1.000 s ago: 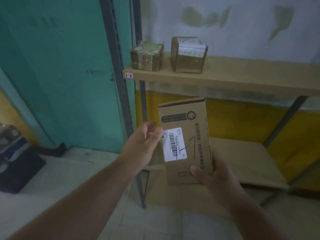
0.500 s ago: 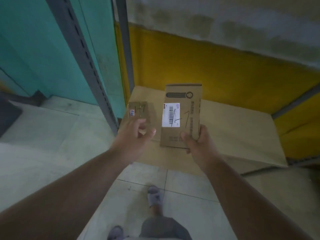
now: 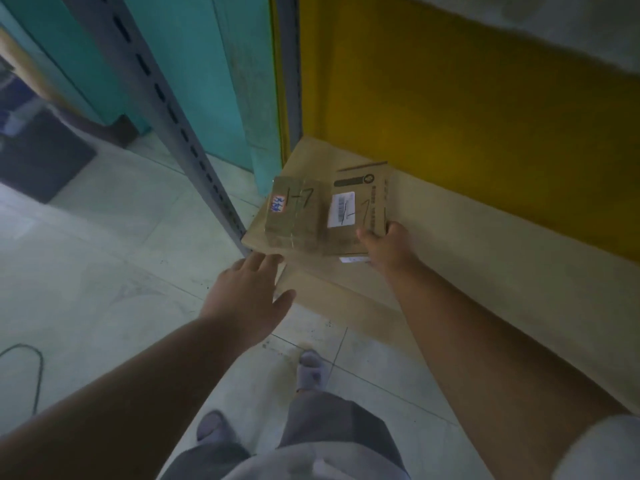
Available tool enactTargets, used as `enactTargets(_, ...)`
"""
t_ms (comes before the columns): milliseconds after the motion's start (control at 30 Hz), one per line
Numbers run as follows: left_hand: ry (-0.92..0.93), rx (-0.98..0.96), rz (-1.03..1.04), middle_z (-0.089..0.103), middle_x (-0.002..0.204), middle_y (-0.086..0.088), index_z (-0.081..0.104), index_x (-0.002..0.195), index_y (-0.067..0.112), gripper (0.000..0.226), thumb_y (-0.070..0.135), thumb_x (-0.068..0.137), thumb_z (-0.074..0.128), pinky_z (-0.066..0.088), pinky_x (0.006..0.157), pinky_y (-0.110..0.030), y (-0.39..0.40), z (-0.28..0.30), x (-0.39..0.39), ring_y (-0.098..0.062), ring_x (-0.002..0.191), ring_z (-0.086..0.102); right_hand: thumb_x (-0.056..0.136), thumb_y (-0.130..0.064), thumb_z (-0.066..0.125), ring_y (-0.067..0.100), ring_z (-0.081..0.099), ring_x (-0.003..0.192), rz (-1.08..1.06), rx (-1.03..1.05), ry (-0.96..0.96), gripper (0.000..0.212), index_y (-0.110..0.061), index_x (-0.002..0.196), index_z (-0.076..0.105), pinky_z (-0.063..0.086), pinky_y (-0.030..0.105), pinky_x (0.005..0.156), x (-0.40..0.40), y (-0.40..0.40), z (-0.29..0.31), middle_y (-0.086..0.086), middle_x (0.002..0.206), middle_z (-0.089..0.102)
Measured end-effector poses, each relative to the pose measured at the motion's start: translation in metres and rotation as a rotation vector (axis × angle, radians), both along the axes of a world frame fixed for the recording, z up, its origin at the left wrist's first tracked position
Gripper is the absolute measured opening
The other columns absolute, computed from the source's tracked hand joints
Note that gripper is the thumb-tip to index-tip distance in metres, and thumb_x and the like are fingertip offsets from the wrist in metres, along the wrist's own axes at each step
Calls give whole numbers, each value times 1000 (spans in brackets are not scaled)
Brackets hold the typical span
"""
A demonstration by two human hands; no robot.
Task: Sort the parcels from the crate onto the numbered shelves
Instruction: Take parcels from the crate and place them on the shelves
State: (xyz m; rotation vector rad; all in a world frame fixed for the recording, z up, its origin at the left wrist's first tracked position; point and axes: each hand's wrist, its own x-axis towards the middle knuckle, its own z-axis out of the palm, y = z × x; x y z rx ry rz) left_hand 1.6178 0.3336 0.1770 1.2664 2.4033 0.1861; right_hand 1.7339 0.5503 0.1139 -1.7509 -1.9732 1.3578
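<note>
Pale floor tiles (image 3: 104, 258) fill the left of the view, with a dark mat or crate (image 3: 41, 161) blurred at the far left edge and a thin cable (image 3: 34, 372) curling on the floor below it. Beside a teal wall panel (image 3: 207, 71) a grey slotted upright (image 3: 162, 98) of the rack runs down to the corner of a low wooden shelf (image 3: 450, 258), which sits against a yellow wall (image 3: 450, 98).

On the left end of that shelf lies a small taped parcel (image 3: 294, 214), marked "1-7" by hand and bearing a small sticker. The left hand (image 3: 249, 296) hovers just in front of the shelf's corner, fingers straight and spread, holding nothing; its fingertips reach near the shelf edge.

Just right of the small parcel, touching or nearly touching it, lies a flat cardboard parcel (image 3: 360, 209) with a white barcode label and a handwritten "1-7". The right hand (image 3: 388, 251) grips its near right corner, thumb on top and fingers round the edge. Whether the parcel rests fully on the shelf cannot be told.

Below, two grey slippers (image 3: 311, 372) and grey shorts (image 3: 329, 431) show.
</note>
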Motion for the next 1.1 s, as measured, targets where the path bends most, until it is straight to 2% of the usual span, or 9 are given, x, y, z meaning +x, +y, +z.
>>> enactTargets(100,-10,-13,25,48,147,0,36,149,23,61,50,96,51,39,108,-36,-4,-4,0,-22,132,47,92,-41,64,32,67,95,93,155,-282,42,-4,110,68,53,36,76,-1,-7,-4,13,106,67)
enactTargets(167,-21,-18,39,48,148,1,35,149,22,62,50,96,50,39,108,-37,-7,-6,-2,-22,133,46,96,-45,59,34,63,102,167,248,-478,47,-3,114,66,44,34,74,3,-10,1,18,116,62)
enactTargets(267,-31,-9,42,50,145,-1,38,148,21,62,51,95,51,41,108,-39,-13,-7,-7,-23,132,48,97,-47,56,33,58,110,230,317,-558,46,-7,118,63,37,34,74,8,-13,14,17,127,55)
enactTargets(400,-33,-15,31,53,141,-1,41,146,20,60,50,95,52,44,105,-39,-30,2,-17,-23,129,50,94,-45,58,31,55,111,286,365,-395,41,-14,121,59,41,35,77,7,-40,49,11,124,52)
enactTargets(500,-24,8,51,53,142,-1,41,146,20,59,49,95,52,45,106,-40,-54,11,-32,-23,129,51,93,-44,61,28,54,113,372,493,-262,47,-16,130,56,44,35,85,0,-83,84,10,127,55)
enactTargets(633,-2,52,96,53,142,0,41,146,22,59,51,95,51,43,108,-40,-103,21,-68,-22,130,50,89,-51,54,27,59,106,526,660,-84,49,-16,123,59,47,35,84,-40,-156,122,9,120,60)
enactTargets(867,87,85,248,53,141,2,44,144,26,58,55,95,50,46,104,-38,-274,39,-173,-21,126,53,87,-52,53,24,60,99,722,786,137,53,-14,123,59,49,34,79,-178,-312,173,8,113,60)
enactTargets(1033,138,84,424,53,139,-2,48,142,23,56,52,95,52,46,103,-38,-400,61,-258,-25,124,54,89,-41,68,21,58,98,867,818,234,50,-11,127,57,44,30,83,-289,-406,203,10,115,59)
enactTargets(1100,131,64,457,53,139,-1,48,142,23,55,52,95,52,46,102,-38,-431,70,-283,-24,124,53,90,-41,67,20,57,101,907,797,243,51,-13,130,55,46,32,85,-325,-434,215,9,118,58)
